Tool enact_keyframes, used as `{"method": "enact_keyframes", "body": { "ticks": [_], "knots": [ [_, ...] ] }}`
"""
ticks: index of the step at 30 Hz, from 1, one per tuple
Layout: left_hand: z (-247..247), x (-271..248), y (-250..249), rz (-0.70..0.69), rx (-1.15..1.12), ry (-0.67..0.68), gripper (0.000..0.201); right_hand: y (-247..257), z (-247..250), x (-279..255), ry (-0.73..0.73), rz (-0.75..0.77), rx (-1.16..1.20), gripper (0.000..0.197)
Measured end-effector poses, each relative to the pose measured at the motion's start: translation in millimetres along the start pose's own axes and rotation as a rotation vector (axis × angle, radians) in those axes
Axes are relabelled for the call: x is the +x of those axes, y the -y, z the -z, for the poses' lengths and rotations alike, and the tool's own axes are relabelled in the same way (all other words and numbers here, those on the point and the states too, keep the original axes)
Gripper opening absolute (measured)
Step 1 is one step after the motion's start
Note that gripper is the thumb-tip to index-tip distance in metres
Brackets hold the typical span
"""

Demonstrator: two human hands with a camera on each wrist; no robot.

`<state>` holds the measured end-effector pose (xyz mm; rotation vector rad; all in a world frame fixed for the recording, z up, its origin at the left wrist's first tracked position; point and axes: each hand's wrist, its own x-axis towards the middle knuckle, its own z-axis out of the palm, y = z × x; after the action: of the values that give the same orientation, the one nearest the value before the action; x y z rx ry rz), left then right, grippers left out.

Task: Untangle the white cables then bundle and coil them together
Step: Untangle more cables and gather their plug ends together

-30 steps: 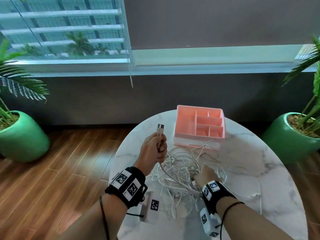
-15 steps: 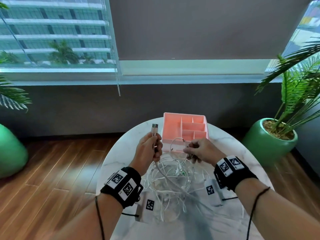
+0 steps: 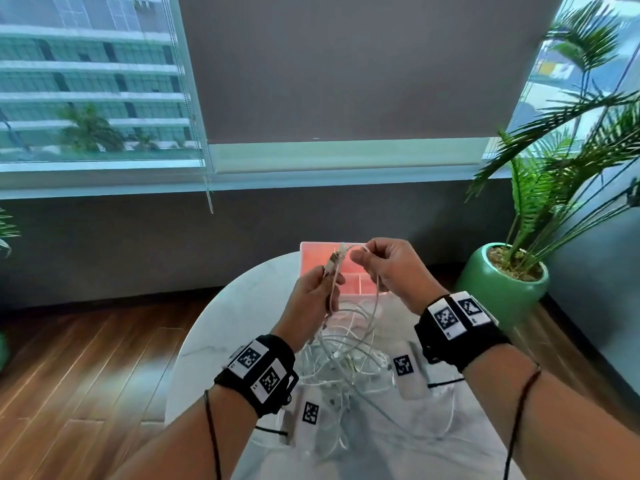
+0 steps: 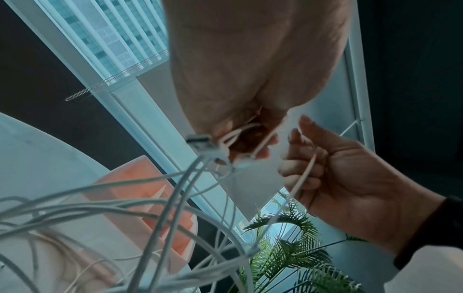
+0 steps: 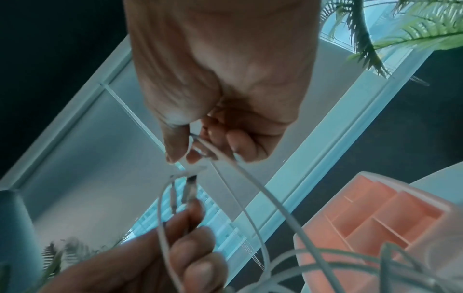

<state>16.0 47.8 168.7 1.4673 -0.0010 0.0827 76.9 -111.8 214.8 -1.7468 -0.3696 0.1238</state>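
Note:
A tangle of white cables [image 3: 341, 358] lies on the round marble table [image 3: 221, 327], with strands rising to both hands. My left hand [image 3: 317, 292] is raised above the heap and grips white cable ends, a metal USB plug [image 3: 333, 260] sticking up out of its fist. In the left wrist view that plug [image 4: 200, 141] shows at the fingertips. My right hand [image 3: 384, 268] is level with it, just to the right, and pinches a white cable strand [image 5: 225, 158] between thumb and forefinger; the strand hangs down to the heap.
A pink divided organiser tray [image 3: 360, 282] stands on the table behind the hands. A palm in a green pot [image 3: 505, 289] stands on the floor at the right. White tagged blocks [image 3: 407, 372] lie on the table beside the cables. Dark wall and window behind.
My right hand has left the heap, risen with a strand and come up beside the left hand. The left hand kept its plug and lifted slightly. The head view has turned right.

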Motion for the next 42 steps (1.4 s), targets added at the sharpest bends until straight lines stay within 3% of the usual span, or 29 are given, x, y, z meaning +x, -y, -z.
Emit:
{"method": "enact_keyframes", "body": {
  "ticks": [8, 13, 17, 22, 27, 32, 35, 38, 42],
  "knots": [
    [30, -1, 4, 0.064, 0.012, -0.114, 0.026, -27, 32, 0, -0.159, -0.05, 0.072, 0.029],
    [30, 1, 2, 0.094, -0.065, -0.102, 0.026, 5, 24, 3, -0.101, 0.013, 0.259, 0.029],
    [23, 2, -2, 0.116, -0.114, -0.057, 0.024, 18, 5, 1, -0.075, 0.022, 0.246, 0.024],
    [19, 5, -9, 0.218, -0.326, -0.052, 0.027, 3, -10, -11, 0.138, 0.022, 0.165, 0.017],
    [28, 15, -13, 0.337, -0.66, -0.133, 0.032, -33, -10, -30, 0.416, -0.118, 0.004, 0.012],
    [28, 15, 3, 0.39, -0.642, -0.23, 0.034, -64, -7, -55, 0.564, -0.28, -0.04, 0.017],
    [27, 15, 19, 0.449, -0.629, -0.287, 0.033, -65, -10, -67, 0.695, -0.242, 0.059, 0.014],
    [27, 15, 24, 0.51, -0.636, -0.263, 0.032, -53, -12, -75, 0.778, -0.185, 0.149, 0.012],
    [33, 20, 11, 0.435, -0.689, -0.278, 0.03, -58, 0, -72, 0.785, -0.188, 0.106, 0.014]
  ]
}}
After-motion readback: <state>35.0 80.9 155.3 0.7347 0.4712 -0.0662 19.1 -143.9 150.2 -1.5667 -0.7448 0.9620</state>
